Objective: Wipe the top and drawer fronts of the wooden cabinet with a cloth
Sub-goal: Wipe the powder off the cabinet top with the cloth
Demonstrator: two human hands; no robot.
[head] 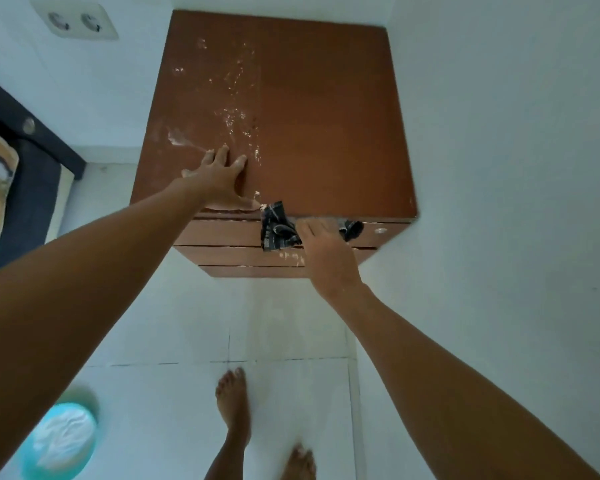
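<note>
In the corner of a white-walled room, the wooden cabinet (309,116) is seen from above through the head camera; its brown top is marked with white specks and smears on the left half, and three drawer fronts are visible below the front edge, some with white spots. A dark checked cloth (276,228) is pressed against the top drawer front, bunched in the closed fingers of the right hand (321,249). The left hand (219,180) is laid flat on the cabinet top, fingers spread, nothing gripped. A round knob (380,231) is seen on the top drawer, right of the cloth. On the tiled floor (174,323), a teal basin (58,441) holding something white is seen at lower left. A double wall socket (77,22) is fixed left of the cabinet.
</note>
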